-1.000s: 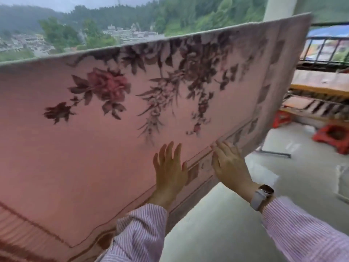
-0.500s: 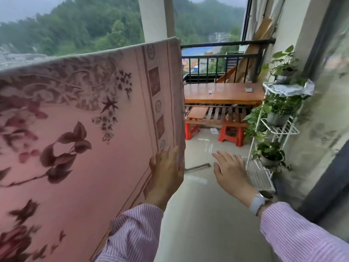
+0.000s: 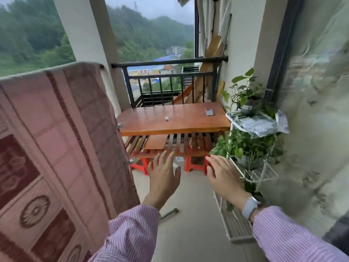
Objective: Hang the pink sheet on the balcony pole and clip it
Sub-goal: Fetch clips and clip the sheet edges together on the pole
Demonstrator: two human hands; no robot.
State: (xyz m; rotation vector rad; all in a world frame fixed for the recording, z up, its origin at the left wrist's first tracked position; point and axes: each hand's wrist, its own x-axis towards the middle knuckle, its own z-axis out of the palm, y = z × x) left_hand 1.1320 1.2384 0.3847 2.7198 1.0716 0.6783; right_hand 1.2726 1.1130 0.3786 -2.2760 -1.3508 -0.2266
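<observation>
The pink sheet (image 3: 56,140) with dark red border patterns hangs over the balcony pole, filling the left of the view; the pole itself is hidden under its top fold. Two metal clips (image 3: 120,126) (image 3: 130,162) sit on the sheet's right edge. My left hand (image 3: 164,178) is held out with fingers spread, just right of the sheet's edge and apart from it. My right hand (image 3: 224,175) is also spread and empty, further right, a watch on its wrist. A small clip-like object (image 3: 166,118) lies on the wooden table (image 3: 175,127).
A phone (image 3: 209,112) lies on the table, which stands ahead by the black railing (image 3: 170,62). Red stools (image 3: 196,165) sit beneath it. A white plant rack (image 3: 251,167) with potted plants lines the right wall. A metal rod (image 3: 170,213) lies on the floor. A white pillar (image 3: 88,44) rises behind the sheet.
Both hands have come off the sheet and now hover in the air. My view has swung right, from the sheet's flowered middle to its right edge and the table.
</observation>
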